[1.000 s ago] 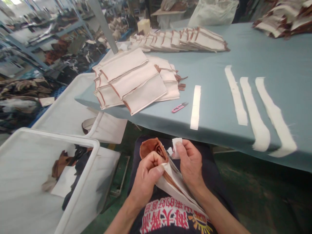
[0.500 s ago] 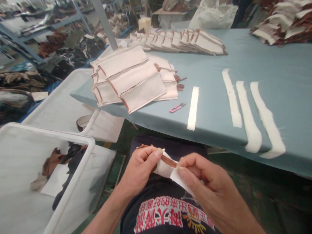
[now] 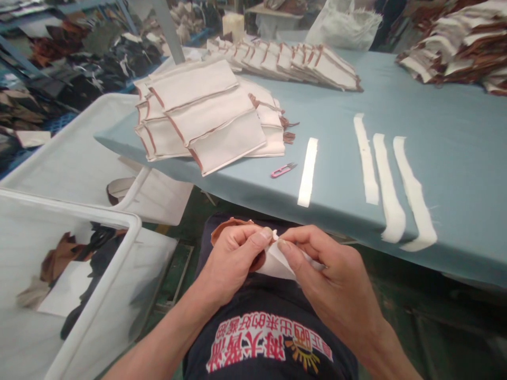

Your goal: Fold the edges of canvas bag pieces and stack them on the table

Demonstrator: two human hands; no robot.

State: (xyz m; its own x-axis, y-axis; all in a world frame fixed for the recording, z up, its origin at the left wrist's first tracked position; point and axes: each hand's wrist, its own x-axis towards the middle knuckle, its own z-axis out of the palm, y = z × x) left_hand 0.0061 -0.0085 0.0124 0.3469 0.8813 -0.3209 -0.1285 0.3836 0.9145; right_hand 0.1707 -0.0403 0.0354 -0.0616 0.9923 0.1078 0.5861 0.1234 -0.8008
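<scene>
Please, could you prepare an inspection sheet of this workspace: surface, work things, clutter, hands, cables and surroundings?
Surface: blue-green table.
Work things: cream-and-brown piece and white cloth, both in hand.
Clutter: pink snips, four white strips and piled pieces on the table.
Hands: left hand pinches the piece; right hand pinches the cloth.
Cables: nothing seen.
Surroundings: white bin at left, holding scraps.

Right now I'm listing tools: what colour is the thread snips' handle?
The thread snips' handle is pink, seen best in the head view.
</scene>
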